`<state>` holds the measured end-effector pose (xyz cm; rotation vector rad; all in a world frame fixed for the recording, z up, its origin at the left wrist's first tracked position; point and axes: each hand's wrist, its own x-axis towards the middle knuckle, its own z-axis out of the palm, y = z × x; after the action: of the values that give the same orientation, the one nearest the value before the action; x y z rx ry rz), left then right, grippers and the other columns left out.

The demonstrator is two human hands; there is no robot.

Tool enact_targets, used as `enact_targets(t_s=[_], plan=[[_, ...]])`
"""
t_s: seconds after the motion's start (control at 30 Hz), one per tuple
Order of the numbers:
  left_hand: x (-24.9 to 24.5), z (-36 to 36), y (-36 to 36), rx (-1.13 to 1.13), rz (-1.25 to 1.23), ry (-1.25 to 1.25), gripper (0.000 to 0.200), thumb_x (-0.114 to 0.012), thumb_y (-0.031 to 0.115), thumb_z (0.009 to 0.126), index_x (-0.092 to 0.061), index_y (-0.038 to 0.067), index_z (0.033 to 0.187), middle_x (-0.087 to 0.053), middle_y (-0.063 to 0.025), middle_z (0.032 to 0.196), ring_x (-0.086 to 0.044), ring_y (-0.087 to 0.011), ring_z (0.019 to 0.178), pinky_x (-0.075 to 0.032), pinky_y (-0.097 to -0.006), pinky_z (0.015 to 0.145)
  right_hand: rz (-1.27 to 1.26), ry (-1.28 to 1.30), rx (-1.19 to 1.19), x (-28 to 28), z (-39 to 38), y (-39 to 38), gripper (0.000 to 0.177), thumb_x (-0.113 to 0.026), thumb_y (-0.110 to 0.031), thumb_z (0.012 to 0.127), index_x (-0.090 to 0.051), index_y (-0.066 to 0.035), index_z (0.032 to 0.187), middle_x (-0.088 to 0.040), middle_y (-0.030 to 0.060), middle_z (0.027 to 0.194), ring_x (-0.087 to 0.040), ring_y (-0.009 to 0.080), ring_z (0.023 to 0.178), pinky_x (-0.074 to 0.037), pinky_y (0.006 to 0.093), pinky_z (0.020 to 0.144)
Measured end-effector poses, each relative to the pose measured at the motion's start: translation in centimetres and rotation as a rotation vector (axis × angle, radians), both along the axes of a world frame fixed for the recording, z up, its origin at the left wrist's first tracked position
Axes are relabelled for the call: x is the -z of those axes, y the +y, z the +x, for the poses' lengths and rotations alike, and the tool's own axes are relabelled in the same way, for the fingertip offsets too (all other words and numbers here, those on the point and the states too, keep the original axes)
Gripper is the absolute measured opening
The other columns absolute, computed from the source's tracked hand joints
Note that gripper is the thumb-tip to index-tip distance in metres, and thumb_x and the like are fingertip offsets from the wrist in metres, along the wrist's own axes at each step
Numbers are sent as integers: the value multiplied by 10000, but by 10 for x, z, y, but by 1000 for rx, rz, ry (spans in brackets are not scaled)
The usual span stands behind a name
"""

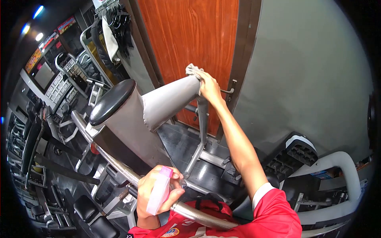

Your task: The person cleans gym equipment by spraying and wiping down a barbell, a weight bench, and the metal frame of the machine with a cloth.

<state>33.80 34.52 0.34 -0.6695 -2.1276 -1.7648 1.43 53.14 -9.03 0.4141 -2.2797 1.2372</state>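
Observation:
My right hand (209, 86) presses a crumpled light cloth (193, 70) against the far end of a grey padded arm (170, 100) on a gym machine. Its fingers are wrapped over the cloth at the pad's edge. Low in the view, my left hand (156, 194) grips a translucent bottle (159, 193) with a pink top, close to a curved metal bar (194, 213). Part of the bottle is hidden by the fingers. Left of the padded arm stands a grey upright pad with a round black top (113, 102).
A reddish wooden door (190, 35) with a metal handle (230, 90) stands behind the machine, beside a grey wall (301, 79). Several gym machines fill the left side. Black foot plates (291, 152) and a thick grey frame (345, 174) are at the lower right.

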Motion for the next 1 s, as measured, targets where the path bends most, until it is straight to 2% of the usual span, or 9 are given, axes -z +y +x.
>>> enact_targets(t_s=[0.13, 0.27, 0.33, 0.43, 0.5, 0.67, 0.77, 0.9, 1.0], plan=[[-1, 0, 2, -3, 7, -6, 342, -764, -40, 679, -554, -30, 949, -634, -189, 890, -654, -181, 619, -518, -259, 535, -35, -36, 113, 56, -46, 17, 379, -489, -53, 857, -589, -163, 1206, -530, 126, 1296, -524, 347, 1158, -451, 433, 944], [-1, -1, 1, 1, -14, 24, 349, -770, -38, 673, -558, -25, 950, -635, -186, 882, -656, -180, 620, -520, -258, 536, -153, -557, 243, 88, -41, 24, 435, -530, -70, 851, -550, -159, 1277, -581, 229, 1180, -552, 360, 1131, -431, 401, 958], [-1, -1, 2, 7, -6, 26, 352, -772, -36, 672, -559, -25, 951, -636, -186, 881, -656, -179, 620, -520, -257, 535, -32, -654, 264, 166, -64, 32, 475, -517, -50, 868, -506, -173, 1326, -592, 173, 1218, -589, 325, 1089, -451, 391, 934], [-1, -1, 1, 3, 6, 12, 352, -774, -33, 672, -558, -26, 949, -636, -187, 880, -658, -180, 623, -518, -255, 533, -1083, -761, -15, 218, -51, 11, 452, -434, -29, 927, -463, -164, 1356, -579, 73, 1198, -584, 252, 1030, -484, 398, 898], [-1, -1, 1, 6, 6, 13, 352, -773, -33, 674, -551, -26, 948, -635, -187, 880, -659, -183, 626, -518, -258, 532, -1523, -687, -105, 213, -41, -4, 418, -388, -10, 949, -456, -155, 1336, -570, 73, 1169, -561, 232, 1053, -488, 413, 902], [0, -1, 2, -5, 20, 10, 361, -773, -29, 677, -540, -24, 952, -638, -183, 873, -659, -186, 625, -519, -262, 538, -1602, -368, -95, 129, -3, -57, 421, -382, -21, 965, -373, -39, 1385, -460, 97, 1358, -491, 229, 1184, -413, 360, 1008], [-1, 0, 1, -10, 8, 10, 363, -775, -23, 677, -536, -21, 951, -640, -180, 867, -658, -190, 623, -519, -264, 542, -1558, -430, -197, 66, 69, -77, 461, -356, -16, 975, -280, -19, 1431, -349, 104, 1457, -416, 220, 1277, -349, 349, 1075], [-1, -1, 1, -10, -10, 20, 363, -780, -15, 673, -536, -17, 941, -643, -178, 866, -659, -190, 621, -517, -263, 544, -1590, -776, -748, 44, 136, -87, 310, -360, -125, 988, -444, -33, 1272, -552, 100, 1253, -549, 225, 1133, -421, 392, 1006], [1, 1, 1, -26, 0, 14, 364, -783, -11, 672, -544, -18, 946, -645, -179, 873, -658, -183, 619, -518, -262, 545, -1485, -919, -681, 19, 179, -110, 337, -411, -146, 983, -427, -40, 1303, -532, 90, 1273, -516, 201, 1175, -401, 374, 1022]])
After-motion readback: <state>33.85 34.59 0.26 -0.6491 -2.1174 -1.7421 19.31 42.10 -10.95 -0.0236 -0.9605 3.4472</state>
